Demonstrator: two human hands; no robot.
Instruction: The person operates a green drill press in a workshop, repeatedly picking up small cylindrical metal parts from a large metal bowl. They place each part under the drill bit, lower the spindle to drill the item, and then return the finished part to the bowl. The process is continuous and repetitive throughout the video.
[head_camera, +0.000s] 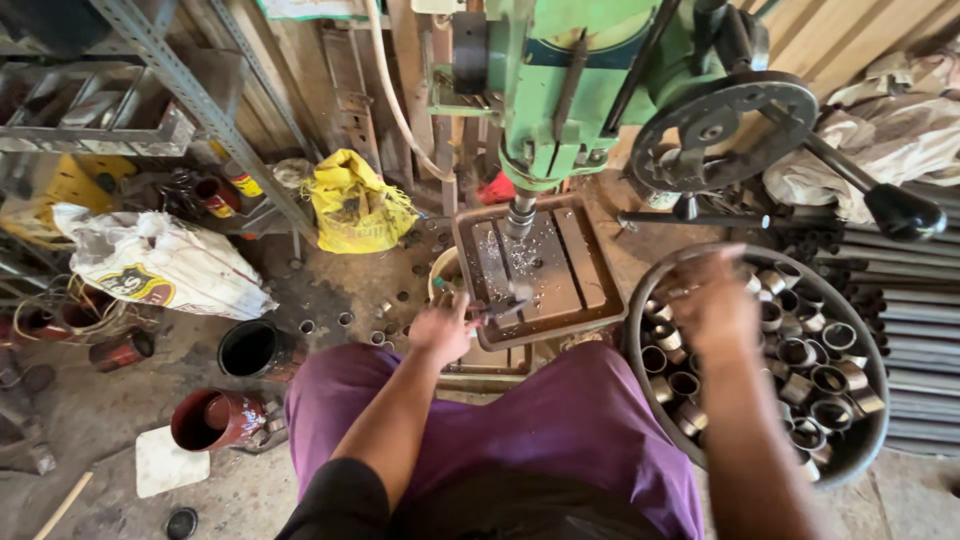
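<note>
Reaching with the right hand (712, 300), fingers spread, into a round basin (640, 300) of short metal rings (812, 380) beside the green drill press (560, 90). Left hand (442, 330) at the front edge of the drill plate (580, 260), seemingly pinching a small blurred piece; grip unclear.

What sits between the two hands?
In the head view, the rusty drill table with metal chips lies between the left hand and the right hand, which is over the ring basin.
</note>
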